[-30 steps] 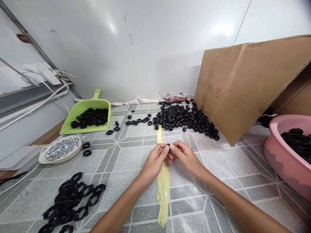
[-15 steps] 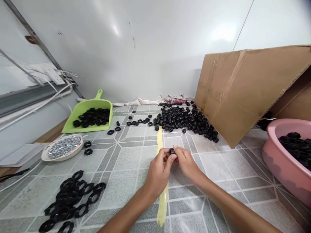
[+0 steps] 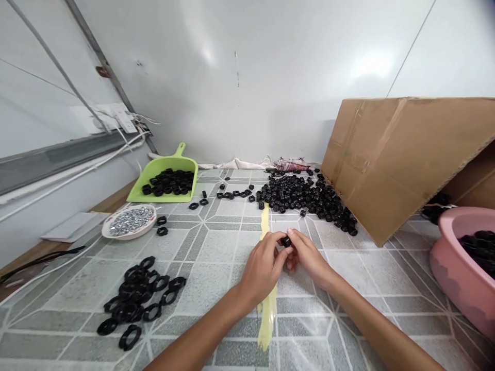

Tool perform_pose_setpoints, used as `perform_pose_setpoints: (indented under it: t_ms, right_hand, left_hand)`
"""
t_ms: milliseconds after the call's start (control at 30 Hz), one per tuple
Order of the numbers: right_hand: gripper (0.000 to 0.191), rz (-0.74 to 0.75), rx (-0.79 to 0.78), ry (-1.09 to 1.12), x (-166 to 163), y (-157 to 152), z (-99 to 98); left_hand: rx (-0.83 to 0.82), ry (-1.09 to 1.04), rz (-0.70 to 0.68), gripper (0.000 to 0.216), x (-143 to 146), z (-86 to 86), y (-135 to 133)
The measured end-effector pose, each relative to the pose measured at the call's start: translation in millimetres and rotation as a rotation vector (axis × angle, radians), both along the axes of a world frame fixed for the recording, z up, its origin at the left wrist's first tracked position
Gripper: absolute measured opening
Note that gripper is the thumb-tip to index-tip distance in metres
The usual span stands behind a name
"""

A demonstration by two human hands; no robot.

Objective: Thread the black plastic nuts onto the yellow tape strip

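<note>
Between the fingertips of both hands is a small black ring-like part (image 3: 286, 241), held just above the tiled surface. My left hand (image 3: 265, 260) pinches it from the left, thumb and forefinger closed. From the right, my right hand (image 3: 309, 257) grips the same part with its fingers curled. Much of the part is hidden by the fingers. Beyond the hands lies a large heap of small black parts (image 3: 301, 193). Wider black rings (image 3: 133, 293) are piled loosely to the left of my left forearm.
A green dustpan (image 3: 160, 198) bears black parts at the back left. Nearer stands a white dish (image 3: 127, 237) of small silvery pieces. A tilted cardboard box (image 3: 371, 170) and a pink basin (image 3: 444, 252) with black parts flank the right. Yellow tape (image 3: 266, 330) marks the surface.
The view has swung slightly left, so the scenery sits further right. Both hands still hold the black part, which has turned a little between the fingers.
</note>
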State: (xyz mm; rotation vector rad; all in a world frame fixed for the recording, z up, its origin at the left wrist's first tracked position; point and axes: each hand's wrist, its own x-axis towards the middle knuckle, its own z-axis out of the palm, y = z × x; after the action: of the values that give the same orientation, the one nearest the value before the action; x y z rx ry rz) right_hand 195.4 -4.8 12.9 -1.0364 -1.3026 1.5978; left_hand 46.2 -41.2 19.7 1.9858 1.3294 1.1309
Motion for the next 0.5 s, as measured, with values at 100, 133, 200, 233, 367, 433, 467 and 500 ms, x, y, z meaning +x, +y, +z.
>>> perform_pose_setpoints:
  t_ms: [100,133,200,233,367,433,467,500]
  right_hand:
    - [0.038,0.044,0.027,0.019,4,1,-2.7]
    - [0.037,0.057,0.034,0.024,5,2,-3.3]
    - [0.037,0.075,0.035,0.037,8,2,-5.0]
    - [0.038,0.08,0.03,0.045,8,3,-6.1]
    - [0.04,0.028,0.054,0.054,5,9,-5.7]
    - [0.042,-0.086,0.151,-0.014,10,8,3.1]
    - [0.043,-0.178,0.223,-0.072,16,3,10.0]
    - [0.043,-0.285,0.297,-0.142,26,-5,18.1]
  left_hand:
    - [-0.048,0.012,0.011,0.027,0,-0.8,1]
    - [-0.059,0.027,0.025,0.03,1,-2.1,1]
    - [-0.068,0.036,0.054,0.039,1,-5.9,2]
    - [-0.069,0.024,0.064,0.043,1,-8.0,3]
    - [-0.087,-0.053,0.068,0.048,0,-13.3,7]
    - [-0.094,-0.051,0.067,0.045,-1,-13.5,8]
    - [-0.088,-0.027,0.062,0.042,-1,-13.3,8]
    - [-0.075,0.012,0.053,0.039,-1,-13.2,8]
